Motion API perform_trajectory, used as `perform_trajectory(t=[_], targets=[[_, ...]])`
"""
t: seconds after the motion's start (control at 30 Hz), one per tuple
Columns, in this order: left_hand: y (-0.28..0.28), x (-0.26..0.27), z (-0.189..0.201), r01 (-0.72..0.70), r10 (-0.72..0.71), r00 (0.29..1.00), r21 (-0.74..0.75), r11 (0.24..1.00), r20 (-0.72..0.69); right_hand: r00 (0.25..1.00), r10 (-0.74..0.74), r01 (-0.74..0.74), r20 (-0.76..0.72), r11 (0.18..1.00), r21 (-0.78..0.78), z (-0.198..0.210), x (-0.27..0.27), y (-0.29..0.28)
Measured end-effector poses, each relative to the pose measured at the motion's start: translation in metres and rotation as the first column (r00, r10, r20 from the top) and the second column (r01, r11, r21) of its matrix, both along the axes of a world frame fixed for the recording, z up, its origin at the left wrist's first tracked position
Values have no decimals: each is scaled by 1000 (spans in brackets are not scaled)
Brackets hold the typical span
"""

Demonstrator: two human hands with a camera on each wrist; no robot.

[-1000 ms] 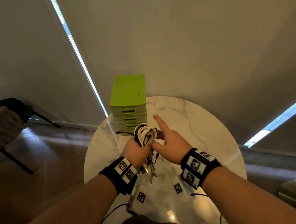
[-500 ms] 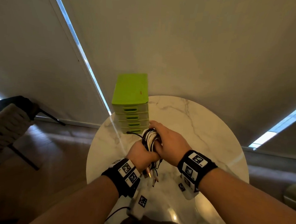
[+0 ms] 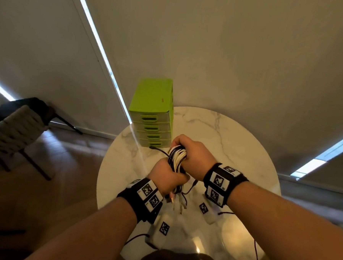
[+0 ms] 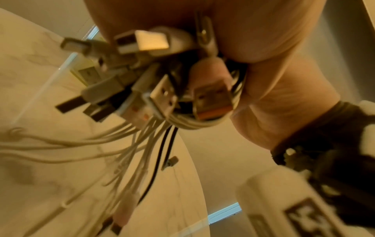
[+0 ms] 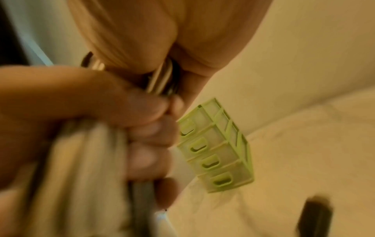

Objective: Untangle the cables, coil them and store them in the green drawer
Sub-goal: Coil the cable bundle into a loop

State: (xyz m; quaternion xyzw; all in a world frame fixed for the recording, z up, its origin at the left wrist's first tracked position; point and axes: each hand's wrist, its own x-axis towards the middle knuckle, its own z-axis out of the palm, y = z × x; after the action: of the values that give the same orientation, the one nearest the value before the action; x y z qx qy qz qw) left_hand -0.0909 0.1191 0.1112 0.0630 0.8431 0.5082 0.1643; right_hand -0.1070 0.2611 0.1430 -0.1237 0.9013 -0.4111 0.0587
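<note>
Right hand (image 3: 193,155), open and pointing a second ago, now clamped on cable bundle (image 3: 177,157), frame centre. Left hand (image 3: 164,175) grips lower end. Coil secured; green drawer unit (image 3: 150,116) on bench (image 3: 235,145) just behind, all shut.

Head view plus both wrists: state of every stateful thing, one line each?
cable bundle: coiled, held above the table, plug ends dangling below.
left hand: grips the bundle's lower part.
right hand: fingers curled round the bundle's top.
green drawer unit: upright on the table, all four drawers shut.
black cable end: sticks out of the bundle toward the drawers.
</note>
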Motion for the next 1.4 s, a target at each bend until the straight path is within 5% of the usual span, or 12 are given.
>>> perform_trajectory(t=[0.17, 0.37, 0.53, 0.63, 0.7, 0.83, 1.03, 1.1, 1.2, 1.27, 1.4], targets=[[-9, 7, -9, 88, -78, 991, -94, 992, 109, 965, 256, -260, 57, 912, 317, 7, -7, 13], [-33, -16, -15, 70, -61, 997, -168, 983, 57, 968, 241, -184, -72, 874, 450, 1, -23, -19], [-59, -38, -9, 111, -137, 969, 134, 985, 208, 973, 131, -25, -191, 880, 473, 3, -32, -46], [-76, -48, -8, 63, -215, 917, 410, 910, 335, 968, 116, 2, -223, 883, 469, 8, -39, -60], [-82, -51, -5, 78, -277, 885, 467, 881, 373, 968, 122, -3, -217, 878, 479, 6, -43, -67], [-91, -58, -17, 134, -249, 915, 343, 930, 317, 981, 149, -60, -124, 841, 537, 1, -49, -75], [-93, -69, -20, 364, -347, 911, -38, 931, 222, 808, 550, -258, -212, 653, 712, -9, -56, -73], [-95, -68, -20, 401, -374, 899, -87, 912, 225, 860, 483, -220, -163, 640, 737, -9, -53, -73], [-97, -70, -23, 348, -325, 926, -102, 932, 190, 979, 168, -49, -118, 748, 662, -3, -46, -68], [-98, -72, -24, 259, -241, 957, -101, 961, 163, 997, -3, 47, -75, 800, 599, -3, -41, -68], [-100, -73, -28, 163, -153, 960, -24, 986, 233, 993, -113, 108, -25, 840, 531, -15, -33, -78]])
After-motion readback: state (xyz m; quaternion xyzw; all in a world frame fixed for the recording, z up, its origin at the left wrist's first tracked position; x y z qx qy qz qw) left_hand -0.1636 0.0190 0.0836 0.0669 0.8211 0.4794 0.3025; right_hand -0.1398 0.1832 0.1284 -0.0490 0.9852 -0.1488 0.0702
